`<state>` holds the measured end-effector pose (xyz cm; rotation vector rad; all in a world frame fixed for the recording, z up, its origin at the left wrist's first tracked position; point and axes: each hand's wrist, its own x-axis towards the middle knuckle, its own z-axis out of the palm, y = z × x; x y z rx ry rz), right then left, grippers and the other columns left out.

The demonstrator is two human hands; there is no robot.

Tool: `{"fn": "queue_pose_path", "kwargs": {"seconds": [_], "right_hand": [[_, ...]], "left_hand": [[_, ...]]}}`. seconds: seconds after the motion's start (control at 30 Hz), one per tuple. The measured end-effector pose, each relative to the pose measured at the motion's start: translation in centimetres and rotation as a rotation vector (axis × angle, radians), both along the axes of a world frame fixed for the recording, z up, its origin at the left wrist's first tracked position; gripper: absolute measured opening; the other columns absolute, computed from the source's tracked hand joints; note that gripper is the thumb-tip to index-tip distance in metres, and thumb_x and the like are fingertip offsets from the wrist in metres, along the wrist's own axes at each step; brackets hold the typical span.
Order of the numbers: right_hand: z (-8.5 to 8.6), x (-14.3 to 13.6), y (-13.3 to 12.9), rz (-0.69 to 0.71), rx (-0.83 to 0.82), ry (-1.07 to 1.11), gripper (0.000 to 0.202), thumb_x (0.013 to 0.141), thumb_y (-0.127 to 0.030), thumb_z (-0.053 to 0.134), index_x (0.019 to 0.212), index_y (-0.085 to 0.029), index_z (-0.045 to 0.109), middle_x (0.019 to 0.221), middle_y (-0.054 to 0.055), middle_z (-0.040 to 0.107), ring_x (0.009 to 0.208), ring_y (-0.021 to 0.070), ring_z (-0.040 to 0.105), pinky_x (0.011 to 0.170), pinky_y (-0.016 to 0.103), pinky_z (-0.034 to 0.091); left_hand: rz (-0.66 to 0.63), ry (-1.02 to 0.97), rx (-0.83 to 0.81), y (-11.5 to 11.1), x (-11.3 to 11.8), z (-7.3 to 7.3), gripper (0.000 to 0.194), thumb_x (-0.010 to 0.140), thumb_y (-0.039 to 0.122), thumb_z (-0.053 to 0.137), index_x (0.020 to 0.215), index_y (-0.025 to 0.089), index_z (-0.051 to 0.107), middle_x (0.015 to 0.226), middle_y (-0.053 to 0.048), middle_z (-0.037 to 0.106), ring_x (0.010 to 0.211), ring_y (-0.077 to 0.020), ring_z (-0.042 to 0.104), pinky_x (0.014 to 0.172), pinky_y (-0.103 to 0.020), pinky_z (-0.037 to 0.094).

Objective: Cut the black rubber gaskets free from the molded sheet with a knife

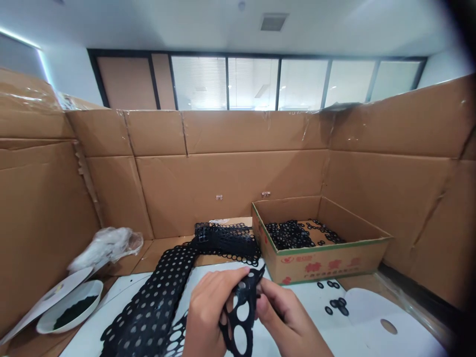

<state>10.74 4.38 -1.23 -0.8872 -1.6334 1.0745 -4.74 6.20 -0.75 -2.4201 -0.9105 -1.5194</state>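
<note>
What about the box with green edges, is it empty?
No, many small black rings lie inside the box.

Cardboard walls (pixel 230 178) — taped; glazed partition (pixel 253 82) behind, dk frames; ceiling (pixel 208 25) w/ vent (pixel 274 22)

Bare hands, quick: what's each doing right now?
Left hand: closed on a black strip with round holes.
Right hand: fingers closed at the strip's edge; whether they grip it, I can't tell.
</note>
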Motion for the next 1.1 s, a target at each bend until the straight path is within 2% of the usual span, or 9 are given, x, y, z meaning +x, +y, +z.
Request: {"fn": "queue_pose_path", "kwargs": {"seconds": [0.1, 0.27, 0.4, 0.5, 0.6, 0.67, 0.83, 0.97, 1.1], "right_hand": [[-0.1, 1.7, -0.1, -0.031, -0.023, -0.134, 0.052, 0.089, -0.065, 0.041, 0.088, -0.016, 0.060, 0.074, 0.003, 0.057, 0.068, 0.0140, 0.047, 0.062, 0.025, 0.039], [-0.8, 3.9, -1.0, -0.063, -0.049, -0.307, 0.027, 0.088, -0.044, 0.054, 0.090, -0.018, 0.060, 0.078, 0.004, 0.065, 0.065, 0.0137, 0.052, 0.059, 0.023, 0.041], [-0.7, 4.5, -1.8, -0.109, -0.075, -0.459, 0.016, 0.088, -0.033, 0.051, 0.089, -0.020, 0.060, 0.076, 0.003, 0.067, 0.063, 0.0144, 0.052, 0.057, 0.024, 0.037], [-0.1, 4.9, -2.0, -0.089, -0.062, -0.525, 0.019, 0.093, -0.031, 0.045, 0.083, -0.023, 0.060, 0.078, -0.001, 0.067, 0.068, 0.0139, 0.053, 0.062, 0.024, 0.035], [0.2, 5.3, -2.1, -0.023, 0.036, -0.564, 0.023, 0.097, -0.036, 0.042, 0.085, -0.026, 0.058, 0.074, -0.004, 0.062, 0.064, 0.0117, 0.047, 0.062, 0.024, 0.032], [0.0, 5.4, -2.2, -0.044, 0.072, -0.630, 0.027, 0.099, -0.038, 0.038, 0.084, -0.025, 0.057, 0.069, -0.004, 0.057, 0.061, 0.0117, 0.041, 0.061, 0.025, 0.029], [-0.2, 4.9, -2.3, -0.071, 0.032, -0.785, 0.030, 0.098, -0.037, 0.035, 0.076, -0.023, 0.049, 0.061, -0.004, 0.045, 0.058, 0.0122, 0.034, 0.058, 0.027, 0.024], [0.1, 3.5, -2.3, 0.019, 0.061, -0.809, 0.028, 0.098, -0.032, 0.037, 0.076, -0.022, 0.051, 0.063, -0.003, 0.051, 0.060, 0.0122, 0.040, 0.059, 0.027, 0.025], [0.2, 2.2, -2.6, 0.101, 0.125, -0.816, 0.029, 0.097, -0.031, 0.043, 0.073, -0.023, 0.059, 0.059, -0.004, 0.054, 0.057, 0.0115, 0.043, 0.058, 0.026, 0.026]], "left_hand": [[-0.015, 0.013, -0.044, 0.2, 0.8, -0.6, 0.029, 0.087, 0.013, 0.053, 0.114, 0.023, 0.058, 0.095, -0.002, 0.075, 0.081, -0.0152, 0.070, 0.071, -0.024, 0.053], [-0.070, -0.001, -0.162, -0.6, 1.6, -0.9, 0.037, 0.076, 0.004, 0.055, 0.106, 0.025, 0.061, 0.089, 0.002, 0.076, 0.075, -0.0137, 0.070, 0.069, -0.023, 0.052], [-0.170, -0.049, -0.352, -1.7, 2.1, -0.1, 0.021, 0.078, 0.010, 0.055, 0.092, 0.024, 0.064, 0.076, 0.004, 0.074, 0.064, -0.0118, 0.068, 0.063, -0.021, 0.050], [-0.222, -0.053, -0.432, -2.1, 2.0, 0.6, 0.011, 0.082, 0.016, 0.057, 0.085, 0.023, 0.064, 0.066, 0.005, 0.069, 0.054, -0.0088, 0.062, 0.055, -0.018, 0.045], [-0.252, -0.051, -0.449, -2.2, 1.5, 0.9, 0.006, 0.084, 0.023, 0.061, 0.088, 0.024, 0.066, 0.065, 0.006, 0.068, 0.052, -0.0078, 0.059, 0.053, -0.017, 0.043], [-0.259, -0.045, -0.462, -2.0, 1.1, 0.9, 0.007, 0.085, 0.027, 0.062, 0.090, 0.024, 0.066, 0.065, 0.006, 0.067, 0.051, -0.0079, 0.058, 0.052, -0.016, 0.042], [-0.219, -0.011, -0.457, -2.0, 0.0, 0.8, 0.008, 0.083, 0.025, 0.066, 0.090, 0.025, 0.069, 0.069, 0.006, 0.072, 0.055, -0.0074, 0.063, 0.055, -0.014, 0.045], [-0.175, 0.044, -0.426, -2.7, -1.6, 1.7, 0.010, 0.084, 0.029, 0.066, 0.092, 0.026, 0.071, 0.073, 0.004, 0.075, 0.060, -0.0097, 0.068, 0.058, -0.016, 0.048], [-0.242, 0.126, -0.419, -4.1, -3.1, 2.8, 0.023, 0.090, 0.044, 0.056, 0.092, 0.026, 0.071, 0.062, 0.004, 0.072, 0.048, -0.0085, 0.063, 0.050, -0.019, 0.044]]}}
